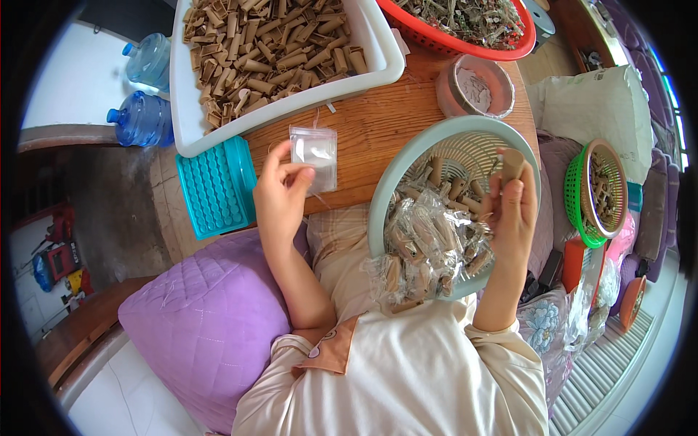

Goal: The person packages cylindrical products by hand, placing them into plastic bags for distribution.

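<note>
Pinching a small clear plastic bag [314, 154] by its near edge with the left hand [280, 190], thumb and fingers closed on it, bag hanging just beyond the grip over the wooden table [385, 127]. Clasping a tan paper roll [512, 164] upright in the right hand [512, 211], fingers wrapped shut around it, right above the pale green basket [407, 163] of bagged rolls [425, 251]. Sitting farther out past both grips, a white tray [374, 54] of loose rolls.
</note>
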Demonstrator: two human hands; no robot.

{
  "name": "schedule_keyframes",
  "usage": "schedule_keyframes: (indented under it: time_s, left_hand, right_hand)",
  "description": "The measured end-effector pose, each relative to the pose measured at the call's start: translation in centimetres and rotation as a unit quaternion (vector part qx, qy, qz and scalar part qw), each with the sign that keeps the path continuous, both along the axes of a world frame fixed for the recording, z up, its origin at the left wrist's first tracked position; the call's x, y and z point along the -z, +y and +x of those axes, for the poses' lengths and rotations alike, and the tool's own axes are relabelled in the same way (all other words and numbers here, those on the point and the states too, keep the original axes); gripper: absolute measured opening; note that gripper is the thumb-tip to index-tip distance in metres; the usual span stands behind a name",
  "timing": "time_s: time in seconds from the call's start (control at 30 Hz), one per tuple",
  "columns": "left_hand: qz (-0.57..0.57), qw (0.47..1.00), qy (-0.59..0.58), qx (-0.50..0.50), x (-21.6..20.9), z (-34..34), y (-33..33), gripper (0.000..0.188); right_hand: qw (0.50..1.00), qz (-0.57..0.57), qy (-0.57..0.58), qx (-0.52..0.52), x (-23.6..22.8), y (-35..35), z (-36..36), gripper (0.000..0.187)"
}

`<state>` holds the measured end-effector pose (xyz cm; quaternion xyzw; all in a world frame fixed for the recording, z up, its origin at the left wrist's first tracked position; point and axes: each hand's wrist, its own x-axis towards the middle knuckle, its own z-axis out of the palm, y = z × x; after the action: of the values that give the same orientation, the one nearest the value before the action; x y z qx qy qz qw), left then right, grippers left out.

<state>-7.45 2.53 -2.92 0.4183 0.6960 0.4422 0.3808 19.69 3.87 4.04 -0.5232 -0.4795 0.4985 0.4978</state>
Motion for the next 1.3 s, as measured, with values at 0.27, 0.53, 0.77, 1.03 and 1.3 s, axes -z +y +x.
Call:
schedule_keyframes:
  time_s: [0.27,0.53,0.77,1.03,1.3]
  left_hand:
    - [0.117,0.873,-0.327,0.342,-5.5,5.9,-2.1,0.041]
    - [0.13,0.924,-0.315,0.172,-5.0,7.1,-2.5,0.018]
    - [0.138,0.953,-0.243,0.114,-5.3,6.7,-1.9,0.024]
    - [0.134,0.956,-0.23,0.125,-4.5,6.4,-2.0,0.031]
    - [0.141,0.964,-0.176,0.141,-5.6,6.6,-2.5,0.032]
  right_hand:
    - [0.998,-0.021,-0.01,-0.055,-0.2,-0.2,-6.0,0.038]
    - [0.977,-0.088,0.057,-0.186,-0.2,-0.9,-5.6,0.037]
    - [0.993,-0.025,0.025,-0.111,0.4,-0.5,-4.3,0.029]
    - [0.972,0.228,-0.044,0.022,-2.5,-1.1,-2.7,0.03]
    - [0.983,0.092,-0.158,-0.025,-4.3,-0.8,-3.5,0.024]
